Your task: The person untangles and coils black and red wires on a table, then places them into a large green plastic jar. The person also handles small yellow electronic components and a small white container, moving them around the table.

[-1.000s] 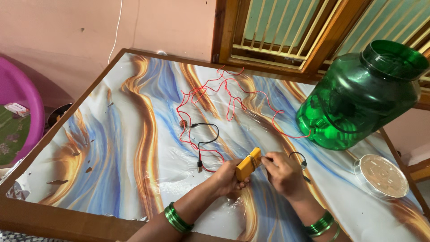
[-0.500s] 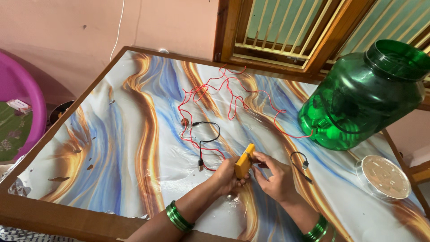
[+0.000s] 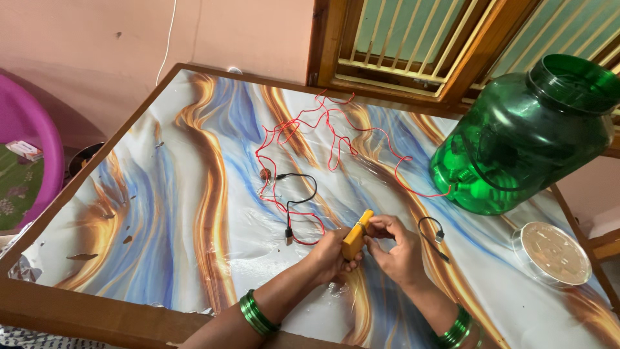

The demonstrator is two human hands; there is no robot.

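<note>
My left hand (image 3: pixel 329 255) grips a small yellow-orange block (image 3: pixel 356 236) from below, holding it tilted above the table. My right hand (image 3: pixel 395 249) pinches the block's upper right side with its fingertips. A thin red wire (image 3: pixel 336 139) runs in loose tangles from near the block across the table toward the window. A short black cable (image 3: pixel 298 194) with a plug lies just left of the block. Green bangles sit on both wrists.
A large green plastic jar (image 3: pixel 516 136) lies tilted at the right, its clear lid (image 3: pixel 551 254) flat near the right edge. A small black loop of cable (image 3: pixel 431 229) lies right of my hands. The marbled table (image 3: pixel 168 194) has a wooden rim; a window is behind.
My right hand has shifted left from the block's end to pinch its side. The block has tipped more upright and moved slightly left. The left hand has kept its grip.
</note>
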